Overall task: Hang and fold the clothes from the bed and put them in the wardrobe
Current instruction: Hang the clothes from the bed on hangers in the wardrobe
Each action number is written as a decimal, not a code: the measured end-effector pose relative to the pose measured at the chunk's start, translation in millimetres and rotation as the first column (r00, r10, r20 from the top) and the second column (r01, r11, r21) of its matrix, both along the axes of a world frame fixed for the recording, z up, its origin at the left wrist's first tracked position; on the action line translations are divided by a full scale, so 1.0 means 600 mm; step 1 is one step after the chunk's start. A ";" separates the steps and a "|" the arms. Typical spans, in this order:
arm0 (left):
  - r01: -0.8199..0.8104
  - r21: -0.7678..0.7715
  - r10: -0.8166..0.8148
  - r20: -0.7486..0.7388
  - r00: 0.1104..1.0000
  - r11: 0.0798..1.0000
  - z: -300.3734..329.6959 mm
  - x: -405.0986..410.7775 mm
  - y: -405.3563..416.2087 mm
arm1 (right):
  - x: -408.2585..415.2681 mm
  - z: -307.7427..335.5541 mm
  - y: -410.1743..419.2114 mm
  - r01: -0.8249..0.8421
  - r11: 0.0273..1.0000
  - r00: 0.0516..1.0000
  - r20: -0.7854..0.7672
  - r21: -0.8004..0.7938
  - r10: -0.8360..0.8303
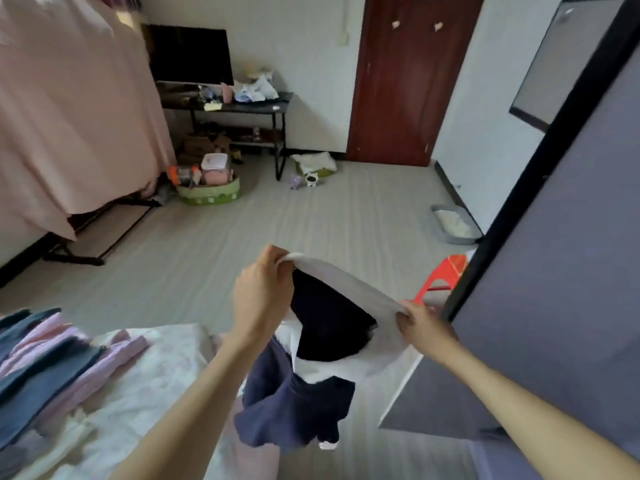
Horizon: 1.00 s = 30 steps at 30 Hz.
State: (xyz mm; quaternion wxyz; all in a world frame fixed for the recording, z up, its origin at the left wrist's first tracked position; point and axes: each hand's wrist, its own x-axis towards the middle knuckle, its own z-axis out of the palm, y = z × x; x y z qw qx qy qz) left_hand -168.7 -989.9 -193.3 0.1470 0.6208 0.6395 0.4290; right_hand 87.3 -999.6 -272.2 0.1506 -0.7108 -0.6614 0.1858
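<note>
While both hands, left hand [262,293] and right hand [423,323], pinch its edge, the white garment [349,292] hangs

Grey floor [214,244], white walls [304,36], brown door [408,81] (shut), dark TV [190,53].

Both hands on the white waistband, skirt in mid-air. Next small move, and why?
Probably lower the skirt onto the bed to fold it. The left hand and right hand each pinch one end of the white waistband, stretching it open, and the navy hem hangs free below, bunched rather than flat. Folded clothes already lie on the bed at left, beside bare sheet.
</note>
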 end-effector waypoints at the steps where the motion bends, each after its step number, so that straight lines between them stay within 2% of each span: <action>1: 0.026 -0.036 -0.027 -0.017 1.000 0.999 0.000 0.026 -0.003 | 0.033 0.006 -0.018 0.083 0.995 0.996 -0.045 0.047 -0.081; 4: 0.129 -0.159 -0.145 -0.092 0.985 0.979 -0.014 0.088 -0.012 | 0.104 0.029 -0.067 0.236 0.959 0.944 -0.268 0.154 -0.190; 6: 0.264 -0.224 -0.289 -0.090 0.953 0.938 -0.030 0.153 -0.024 | 0.168 0.041 -0.109 0.359 0.919 0.868 -0.420 0.164 -0.264; 8: 0.392 -0.272 -0.419 -0.047 0.907 0.879 -0.040 0.205 -0.033 | 0.221 0.045 -0.140 0.466 0.870 0.774 -0.550 0.161 -0.313; 11: 0.586 -0.300 -0.612 0.008 0.791 0.753 -0.052 0.293 -0.046 | 0.298 0.053 -0.195 0.594 0.786 0.681 -0.628 0.174 -0.376; 13: 0.662 -0.328 -0.710 -0.035 0.704 0.673 -0.061 0.355 -0.056 | 0.350 0.057 -0.239 0.654 0.730 0.672 -0.598 0.201 -0.437; 14: 0.681 -0.330 -0.732 -0.050 0.679 0.654 -0.063 0.380 -0.063 | 0.370 0.057 -0.258 0.649 0.729 0.705 -0.535 0.220 -0.466; 17: 0.745 -0.268 -0.784 -0.079 0.616 0.611 -0.059 0.468 -0.085 | 0.424 0.047 -0.322 0.634 0.752 0.773 -0.174 0.182 -0.610; 19: 0.791 -0.223 -0.820 -0.088 0.566 0.570 -0.047 0.525 -0.101 | 0.441 0.040 -0.356 0.563 0.807 0.819 0.005 0.178 -0.573; 20: 0.820 -0.209 -0.846 -0.086 0.527 0.532 -0.039 0.554 -0.110 | 0.445 0.037 -0.369 0.518 0.841 0.848 0.035 0.159 -0.529; 22: 0.873 -0.192 -0.894 -0.065 0.444 0.448 -0.027 0.610 -0.124 | 0.438 0.038 -0.378 0.464 0.875 0.884 -0.007 0.137 -0.468; 23: 0.895 -0.191 -0.915 -0.043 0.402 0.402 -0.021 0.634 -0.131 | 0.433 0.037 -0.378 0.469 0.870 0.883 -0.075 0.153 -0.463; 25: 0.933 -0.196 -0.952 -0.022 0.304 0.302 -0.007 0.680 -0.143 | 0.430 0.034 -0.371 0.566 0.803 0.819 -0.246 0.189 -0.519; 27: 0.963 -0.185 -0.980 -0.002 0.200 0.197 0.001 0.716 -0.147 | 0.442 0.035 -0.367 0.672 0.701 0.735 -0.338 0.240 -0.588; 29: 0.972 -0.170 -0.986 0.009 0.169 0.165 0.005 0.740 -0.138 | 0.456 0.039 -0.368 0.766 0.601 0.642 -0.326 0.229 -0.694; 30: 0.972 -0.159 -0.983 0.025 0.181 0.175 0.003 0.749 -0.130 | 0.462 0.040 -0.373 0.790 0.578 0.613 -0.282 0.205 -0.738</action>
